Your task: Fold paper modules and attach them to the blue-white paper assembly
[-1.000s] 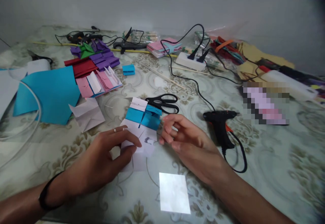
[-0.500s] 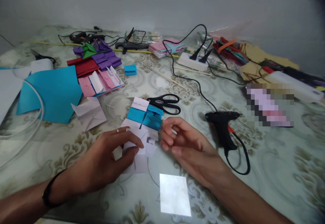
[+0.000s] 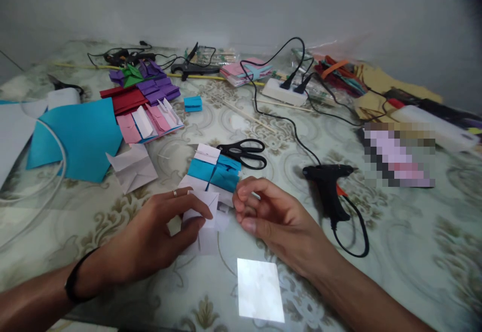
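At the left of the desk (image 3: 30, 251), a large blue sheet (image 3: 71, 133) lies flat, apparently parked there to leave the near middle for handwork. Just right of it rests a creased white paper (image 3: 133, 171). Beyond that, pink-and-white folded pieces (image 3: 146, 123) lie side by side, a layout that probably keeps their folds from being crushed.

The left hand (image 3: 150, 236) has thumb and index finger clamped on a folded white paper (image 3: 204, 204) at the near middle; the low pinch leaves its upper face exposed and seems meant to steady it. Just beyond lies a blue-and-white folded piece (image 3: 226, 179); whether the two are joined cannot be told.

Black scissors (image 3: 244, 151) lie behind this piece, likely to stay within reach. The right hand (image 3: 280, 221) is beside its right edge, fingers loosely curled, thumb and index apart, nothing visible between them; contact is unclear.

The glue gun (image 3: 327, 189) lies farthest right, its cord leading to the power strip (image 3: 284, 92); its nozzle faces away from the hands, presumably for safety.
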The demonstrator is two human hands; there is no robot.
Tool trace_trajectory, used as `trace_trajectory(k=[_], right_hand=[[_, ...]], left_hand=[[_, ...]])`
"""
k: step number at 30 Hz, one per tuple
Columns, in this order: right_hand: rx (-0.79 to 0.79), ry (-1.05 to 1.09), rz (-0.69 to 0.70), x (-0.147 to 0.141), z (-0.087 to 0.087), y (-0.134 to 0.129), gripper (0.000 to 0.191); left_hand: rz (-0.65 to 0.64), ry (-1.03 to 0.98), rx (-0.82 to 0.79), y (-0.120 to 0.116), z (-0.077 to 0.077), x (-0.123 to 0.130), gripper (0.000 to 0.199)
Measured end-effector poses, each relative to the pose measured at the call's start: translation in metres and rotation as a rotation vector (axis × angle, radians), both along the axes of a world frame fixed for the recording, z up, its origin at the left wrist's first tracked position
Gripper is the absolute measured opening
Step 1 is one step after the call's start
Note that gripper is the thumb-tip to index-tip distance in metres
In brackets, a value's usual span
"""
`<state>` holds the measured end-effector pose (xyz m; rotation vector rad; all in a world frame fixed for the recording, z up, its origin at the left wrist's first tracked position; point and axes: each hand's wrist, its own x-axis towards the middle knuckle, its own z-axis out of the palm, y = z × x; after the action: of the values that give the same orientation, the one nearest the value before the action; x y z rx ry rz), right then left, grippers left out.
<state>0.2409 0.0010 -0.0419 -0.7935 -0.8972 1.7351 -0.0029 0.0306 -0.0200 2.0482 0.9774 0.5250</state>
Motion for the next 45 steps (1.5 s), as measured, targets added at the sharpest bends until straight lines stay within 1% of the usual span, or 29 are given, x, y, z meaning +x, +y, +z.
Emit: trace_trajectory(k=[4,13,20,27,32,34,39,45], right_hand=[[0.008,-0.004,-0.005,0.000,0.000,0.001,0.029],[0.025,-0.007,0.006,-0.001,0.000,0.002,0.026],[0.031,-0.005,0.012,-0.001,-0.002,0.002,0.014],[0.013,0.000,0.033,-0.002,-0.006,0.002,0.019],[0.026,0.012,0.057,-0.001,-0.009,0.001,0.018],[0.042,0.002,0.073,0.000,-0.011,0.002,0.017],[0.083,-0.043,0.095,0.003,-0.012,0.004,0.016],[0.114,-0.039,0.106,0.003,-0.014,0.002,0.015]], left_hand=[[0.004,-0.017,-0.025,-0.001,0.001,0.001,0.014],[-0.006,-0.023,-0.014,-0.001,0.003,0.001,0.015],[-0.016,-0.008,-0.011,-0.002,0.002,-0.001,0.014],[-0.016,-0.018,-0.006,-0.001,0.001,0.001,0.014],[-0.016,-0.021,0.006,-0.001,0.001,0.001,0.014],[-0.005,-0.017,0.012,-0.001,0.001,0.000,0.017],[0.012,-0.019,0.038,-0.001,0.000,0.000,0.036],[0.004,-0.045,0.002,-0.001,0.000,-0.001,0.036]])
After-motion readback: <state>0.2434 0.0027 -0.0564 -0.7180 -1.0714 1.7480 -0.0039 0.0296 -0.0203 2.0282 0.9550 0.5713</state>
